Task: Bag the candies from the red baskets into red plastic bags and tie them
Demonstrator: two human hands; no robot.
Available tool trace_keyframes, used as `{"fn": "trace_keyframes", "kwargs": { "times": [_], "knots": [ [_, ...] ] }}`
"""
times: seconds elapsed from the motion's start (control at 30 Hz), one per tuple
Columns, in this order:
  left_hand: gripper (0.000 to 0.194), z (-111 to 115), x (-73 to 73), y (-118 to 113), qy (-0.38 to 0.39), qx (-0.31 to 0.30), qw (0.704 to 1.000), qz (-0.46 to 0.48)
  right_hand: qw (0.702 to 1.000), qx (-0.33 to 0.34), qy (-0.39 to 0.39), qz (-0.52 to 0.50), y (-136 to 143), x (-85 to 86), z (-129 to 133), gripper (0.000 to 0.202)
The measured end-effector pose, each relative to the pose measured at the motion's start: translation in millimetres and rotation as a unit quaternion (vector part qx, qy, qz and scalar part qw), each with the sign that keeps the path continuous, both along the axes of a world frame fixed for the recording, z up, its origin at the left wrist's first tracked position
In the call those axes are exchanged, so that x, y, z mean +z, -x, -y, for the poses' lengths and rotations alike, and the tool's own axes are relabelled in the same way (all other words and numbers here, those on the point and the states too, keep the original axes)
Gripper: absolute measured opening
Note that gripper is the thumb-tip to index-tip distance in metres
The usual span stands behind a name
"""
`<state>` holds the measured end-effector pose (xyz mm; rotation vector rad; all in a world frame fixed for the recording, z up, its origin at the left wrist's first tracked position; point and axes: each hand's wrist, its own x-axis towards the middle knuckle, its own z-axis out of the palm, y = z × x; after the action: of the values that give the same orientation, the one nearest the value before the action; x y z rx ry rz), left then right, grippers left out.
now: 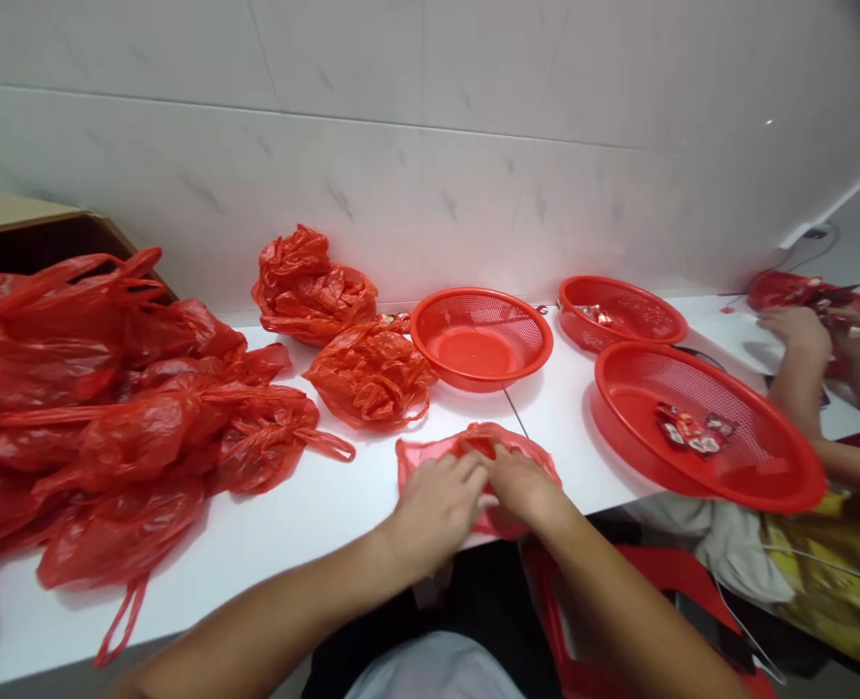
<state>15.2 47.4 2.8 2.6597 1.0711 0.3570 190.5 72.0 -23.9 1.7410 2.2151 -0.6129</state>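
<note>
A thin red plastic bag (415, 464) lies at the front edge of the white table, right in front of me. From the left, my left hand (441, 500) has its bent fingers closed on the bag's upper part. My right hand (521, 482) meets it from the other side, its fingers also closed on the plastic. The fingertips nearly touch, and the folds between them are partly hidden. Just beyond my hands sits a crumpled red bag (373, 379), and behind that a round red plastic basket (480, 364) with nothing visible inside.
Filled, tied red bags (131, 417) are heaped at the left, before a cardboard box (73, 228). More crumpled bags (314, 286) lie by the wall. At right, a large basket (634, 427) and a farther basket (641, 311) hold small wrapped packets. A co-worker's hands (801, 335) are busy beyond.
</note>
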Motion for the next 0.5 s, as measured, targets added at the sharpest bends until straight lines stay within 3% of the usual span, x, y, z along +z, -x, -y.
{"fn": "trace_keyframes", "kwargs": {
  "times": [0.07,0.13,0.2,0.27,0.37,0.43,0.5],
  "knots": [
    [0.026,-24,-8.5,10,-0.02,0.062,0.988,-0.14,0.999,0.028,0.028,0.01,-9,3.0,4,0.124],
    [0.047,-43,-12.4,21,-0.017,0.084,0.968,-0.237,0.998,0.04,0.043,0.001,-15,6.2,9,0.132],
    [0.077,-55,-14.3,27,-0.011,0.082,0.955,-0.285,0.997,0.055,0.047,-0.011,-16,7.6,13,0.131],
    [0.09,-63,-16.5,29,-0.013,0.073,0.951,-0.299,0.996,0.069,0.047,-0.016,-12,8.2,19,0.125],
    [0.073,-71,-21.1,29,-0.009,0.062,0.956,-0.285,0.997,0.069,0.043,-0.001,-9,20.5,28,0.111],
    [0.056,-77,-24.2,30,0.004,0.065,0.969,-0.236,0.993,0.098,0.038,-0.051,-20,43.5,29,0.098],
    [0.042,-81,-27.2,33,0.013,0.082,0.983,-0.163,0.972,0.145,0.017,-0.182,-49,75.3,16,0.078]
  ]
}}
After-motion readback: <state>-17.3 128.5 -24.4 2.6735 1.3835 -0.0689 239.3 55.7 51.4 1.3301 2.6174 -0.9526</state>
